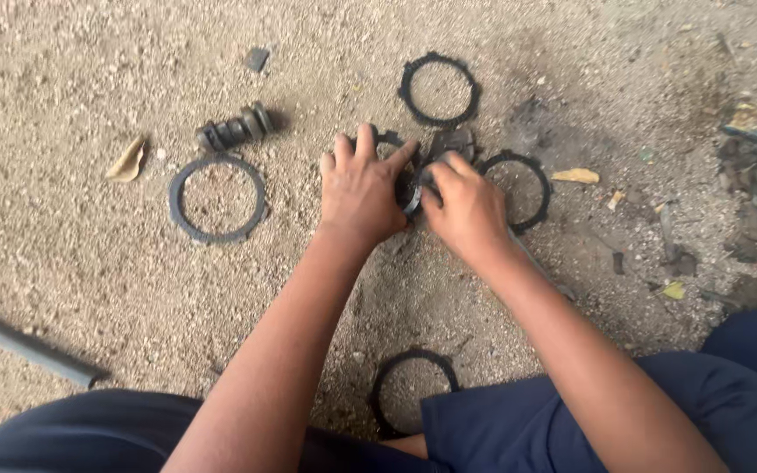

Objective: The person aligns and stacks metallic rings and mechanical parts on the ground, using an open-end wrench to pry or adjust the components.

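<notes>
Both hands meet over a small stack of dark, toothed metal rings (412,188) on the gravel floor. The left hand (361,193) presses down on the stack's left half, fingers spread; the right hand (466,206) pinches its right edge, seemingly clamped on the top ring, though the fingertips hide the contact. The rings lie flat between the two grips, equally near both.
</notes>
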